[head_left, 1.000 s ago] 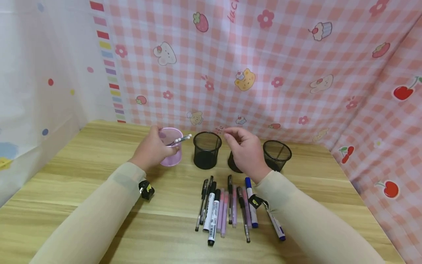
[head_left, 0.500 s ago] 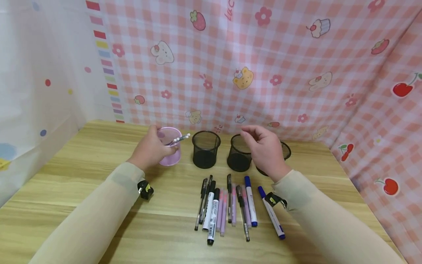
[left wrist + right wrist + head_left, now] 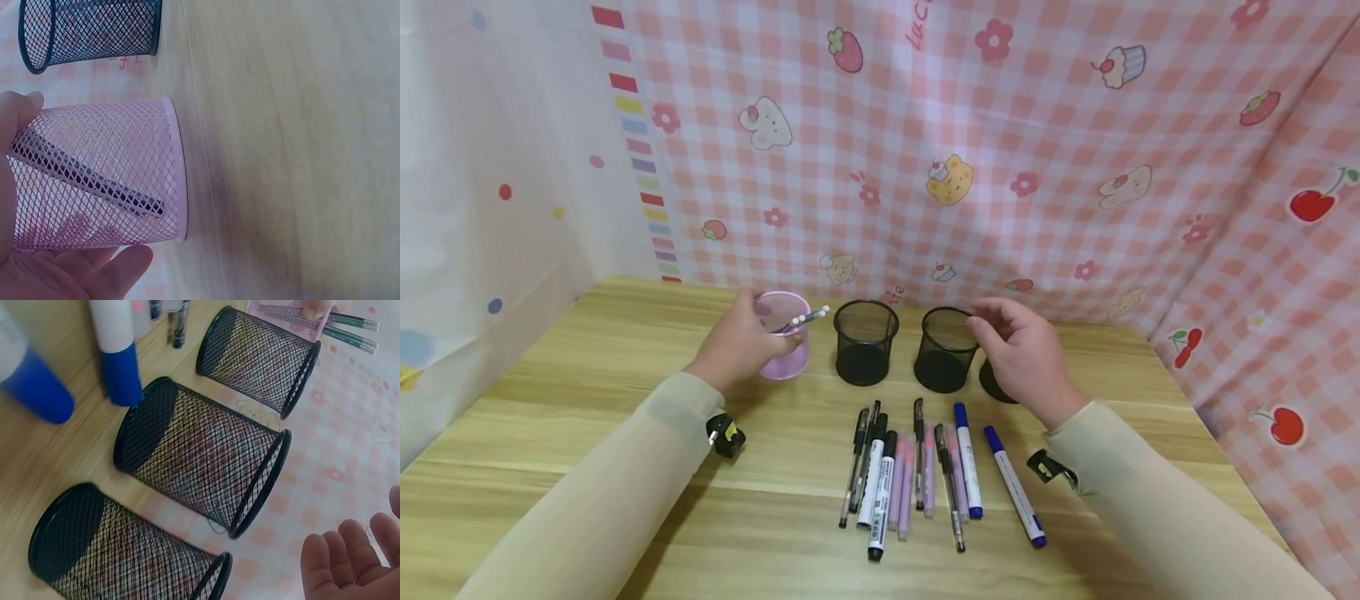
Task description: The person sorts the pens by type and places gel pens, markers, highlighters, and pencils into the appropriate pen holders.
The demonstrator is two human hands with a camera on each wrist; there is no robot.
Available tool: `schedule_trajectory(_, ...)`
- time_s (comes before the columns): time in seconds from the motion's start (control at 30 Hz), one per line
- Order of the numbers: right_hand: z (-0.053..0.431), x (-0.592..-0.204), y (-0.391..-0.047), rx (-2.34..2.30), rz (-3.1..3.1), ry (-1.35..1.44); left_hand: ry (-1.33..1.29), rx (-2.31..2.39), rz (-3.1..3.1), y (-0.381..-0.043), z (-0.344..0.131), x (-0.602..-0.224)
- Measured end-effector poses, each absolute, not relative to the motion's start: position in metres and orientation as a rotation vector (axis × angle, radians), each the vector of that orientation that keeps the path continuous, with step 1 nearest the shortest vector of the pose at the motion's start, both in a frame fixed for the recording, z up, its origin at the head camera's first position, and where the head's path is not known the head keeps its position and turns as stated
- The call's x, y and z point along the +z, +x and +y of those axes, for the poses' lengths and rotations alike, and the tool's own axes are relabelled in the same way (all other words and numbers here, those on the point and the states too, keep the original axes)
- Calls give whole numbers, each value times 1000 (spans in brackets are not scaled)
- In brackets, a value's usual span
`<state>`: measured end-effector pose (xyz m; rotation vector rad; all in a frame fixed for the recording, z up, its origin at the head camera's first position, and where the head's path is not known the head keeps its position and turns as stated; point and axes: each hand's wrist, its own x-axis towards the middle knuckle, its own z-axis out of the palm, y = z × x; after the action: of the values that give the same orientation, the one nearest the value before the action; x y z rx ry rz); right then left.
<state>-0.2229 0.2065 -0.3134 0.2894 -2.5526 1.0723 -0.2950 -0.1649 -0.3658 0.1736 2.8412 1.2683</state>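
My left hand [image 3: 730,342] grips a pink mesh pen cup [image 3: 786,362], fingers and thumb around its side, as the left wrist view also shows. A few dark green pencils [image 3: 351,339] with white ends lean inside it and stick out over the rim. My right hand [image 3: 1030,357] is raised at the rightmost black mesh pen cup [image 3: 996,385], hiding most of it from the head view. Its fingers are loosely bent and hold nothing. Two more black mesh cups, the left one [image 3: 862,354] and the middle one [image 3: 943,362], stand upright between the hands.
In front of the cups lie black gel pens [image 3: 854,467], black-capped markers [image 3: 883,496], light purple pens [image 3: 906,492] and blue-capped markers [image 3: 1015,487] on the wooden table [image 3: 760,517]. A pink checked cloth [image 3: 880,125] hangs behind; another covers the right side.
My right hand has moved right, from in front of the middle black cup to the rightmost one, uncovering the middle cup and a blue-capped marker. The left hand keeps its grip on the pink cup.
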Motion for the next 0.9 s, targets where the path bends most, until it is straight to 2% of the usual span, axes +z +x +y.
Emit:
schedule_trajectory(0.5,233,-314,-197,792,-2927,331,174,1195,2905,-290,-160,-357)
schedule_trajectory(0.9,246,-327,-189,498,-3365,416,183,1125,2970,-286,-160,-356)
